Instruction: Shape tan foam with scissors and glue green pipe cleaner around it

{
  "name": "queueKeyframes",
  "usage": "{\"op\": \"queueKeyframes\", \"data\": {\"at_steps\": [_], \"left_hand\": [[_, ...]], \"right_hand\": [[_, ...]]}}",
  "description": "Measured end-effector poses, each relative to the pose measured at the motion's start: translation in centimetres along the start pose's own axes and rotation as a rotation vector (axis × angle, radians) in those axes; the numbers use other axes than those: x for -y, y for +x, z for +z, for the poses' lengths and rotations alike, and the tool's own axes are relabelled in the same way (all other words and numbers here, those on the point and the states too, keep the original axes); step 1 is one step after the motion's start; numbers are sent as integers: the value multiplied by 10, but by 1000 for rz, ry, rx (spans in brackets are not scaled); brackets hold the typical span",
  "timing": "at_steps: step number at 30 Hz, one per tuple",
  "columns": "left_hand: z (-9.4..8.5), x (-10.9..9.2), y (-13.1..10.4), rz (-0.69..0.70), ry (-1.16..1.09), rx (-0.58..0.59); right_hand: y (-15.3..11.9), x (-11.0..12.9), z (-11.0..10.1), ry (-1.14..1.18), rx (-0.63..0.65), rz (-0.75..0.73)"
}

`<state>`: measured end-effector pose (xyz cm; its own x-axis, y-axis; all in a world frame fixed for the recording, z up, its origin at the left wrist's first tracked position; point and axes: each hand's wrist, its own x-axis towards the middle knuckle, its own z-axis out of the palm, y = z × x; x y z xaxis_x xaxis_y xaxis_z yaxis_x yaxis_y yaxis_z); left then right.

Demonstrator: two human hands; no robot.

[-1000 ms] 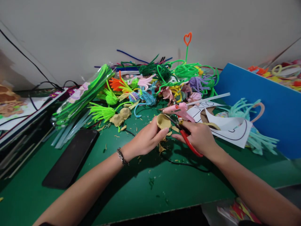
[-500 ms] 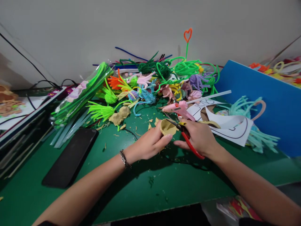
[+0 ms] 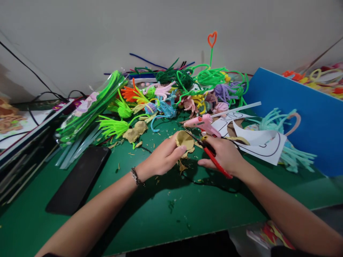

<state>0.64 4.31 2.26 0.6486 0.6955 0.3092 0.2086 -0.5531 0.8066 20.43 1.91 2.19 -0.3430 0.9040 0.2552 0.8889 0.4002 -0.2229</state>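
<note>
My left hand (image 3: 166,154) is closed round a small tan cup-shaped piece (image 3: 185,140), its hollow side facing up. In my right hand (image 3: 225,151) is a pair of scissors (image 3: 214,161) with red handles, the blades pointing left at the rim of the tan piece. Whether the blades touch the rim I cannot tell. Tan scraps (image 3: 183,166) lie on the table below the cup. Just beyond my hands rests a pink glue gun (image 3: 204,123) with a clear glue stick in its back. Lumpy tan pieces (image 3: 135,131) sit to the left.
A black phone (image 3: 77,181) lies on the green table (image 3: 150,221) at the left, near a bag of green pipe cleaners (image 3: 92,107). Coloured pipe cleaners (image 3: 166,96) heap along the wall. At the right are cut white paper (image 3: 270,146), a mint tassel bundle (image 3: 292,139) and a blue board (image 3: 302,110).
My left hand has shifted slightly left with the tan cup, so more of its hollow and the scraps beneath show. The scissors have stayed almost in place.
</note>
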Motion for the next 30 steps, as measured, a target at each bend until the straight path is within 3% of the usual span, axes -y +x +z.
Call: {"op": "queueKeyframes", "data": {"at_steps": [11, 21, 30], "left_hand": [[5, 4, -2, 30, 84, 50], [6, 3, -2, 68, 47, 42], [6, 3, 0, -2, -46, 5]], "right_hand": [[0, 1, 0, 12, 97, 2], [-3, 3, 2, -169, -28, -16], [-3, 2, 4, -228, -131, -58]]}}
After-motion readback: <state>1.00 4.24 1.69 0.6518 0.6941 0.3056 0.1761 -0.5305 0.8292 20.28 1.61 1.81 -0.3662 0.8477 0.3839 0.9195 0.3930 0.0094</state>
